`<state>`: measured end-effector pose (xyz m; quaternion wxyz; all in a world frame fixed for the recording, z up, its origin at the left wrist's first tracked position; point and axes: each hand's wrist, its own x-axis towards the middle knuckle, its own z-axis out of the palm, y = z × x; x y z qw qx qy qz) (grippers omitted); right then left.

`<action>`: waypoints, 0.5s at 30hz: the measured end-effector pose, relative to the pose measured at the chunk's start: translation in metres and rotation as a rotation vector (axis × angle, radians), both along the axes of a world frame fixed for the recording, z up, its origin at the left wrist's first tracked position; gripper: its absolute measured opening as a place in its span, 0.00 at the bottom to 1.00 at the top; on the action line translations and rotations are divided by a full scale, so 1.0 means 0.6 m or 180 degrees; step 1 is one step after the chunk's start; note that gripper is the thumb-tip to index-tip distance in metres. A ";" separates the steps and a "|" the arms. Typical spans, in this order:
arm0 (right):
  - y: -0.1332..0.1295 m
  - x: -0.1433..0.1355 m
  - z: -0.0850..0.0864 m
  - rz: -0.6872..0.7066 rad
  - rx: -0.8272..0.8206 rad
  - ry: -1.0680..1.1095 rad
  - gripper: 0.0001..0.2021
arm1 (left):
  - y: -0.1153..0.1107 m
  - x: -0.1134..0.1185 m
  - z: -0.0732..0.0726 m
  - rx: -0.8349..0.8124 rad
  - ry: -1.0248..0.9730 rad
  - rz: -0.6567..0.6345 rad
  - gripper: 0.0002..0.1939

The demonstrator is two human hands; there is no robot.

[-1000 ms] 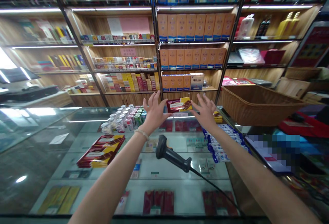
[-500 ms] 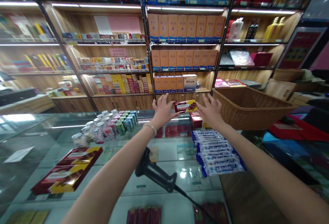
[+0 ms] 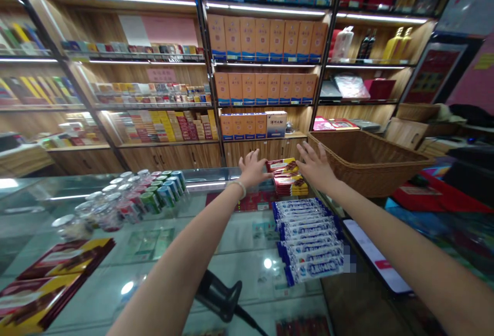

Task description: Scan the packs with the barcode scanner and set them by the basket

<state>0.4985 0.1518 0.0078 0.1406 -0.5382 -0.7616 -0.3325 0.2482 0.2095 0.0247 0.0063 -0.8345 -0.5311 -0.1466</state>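
Observation:
A small maroon-and-yellow chocolate box (image 3: 281,165) spans the gap between my two hands at the far side of the glass counter. My left hand (image 3: 252,169) is at its left end, thumb toward the box and the other fingers spread. At the right end is my right hand (image 3: 317,167), its fingertips at the box's edge. Directly below and in front sits a stack of like chocolate boxes (image 3: 290,186); whether the held box rests on it I cannot tell. Nearer to me lie several blue-and-white wrapped bars (image 3: 309,238) in an overlapping row.
Jars and cans (image 3: 127,197) stand in rows at left on the glass counter (image 3: 224,274), behind larger chocolate packs (image 3: 57,279). A black handheld scanner (image 3: 218,295) with a cable lies in front. A wicker basket (image 3: 370,171) and a phone (image 3: 378,256) are at right.
Both hands have lowered the chocolate box toward the stack, which now shows more fully. The view has shifted right, bringing the phone into sight.

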 end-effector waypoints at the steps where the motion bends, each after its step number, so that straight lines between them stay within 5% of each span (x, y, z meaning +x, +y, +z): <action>1: 0.003 0.001 -0.004 0.0013 -0.0009 -0.0057 0.11 | 0.005 0.003 -0.004 -0.0041 0.0017 -0.0007 0.32; 15: 0.040 0.024 -0.058 0.0095 -0.0170 -0.0207 0.16 | 0.066 0.039 -0.048 -0.0556 0.0244 -0.0073 0.36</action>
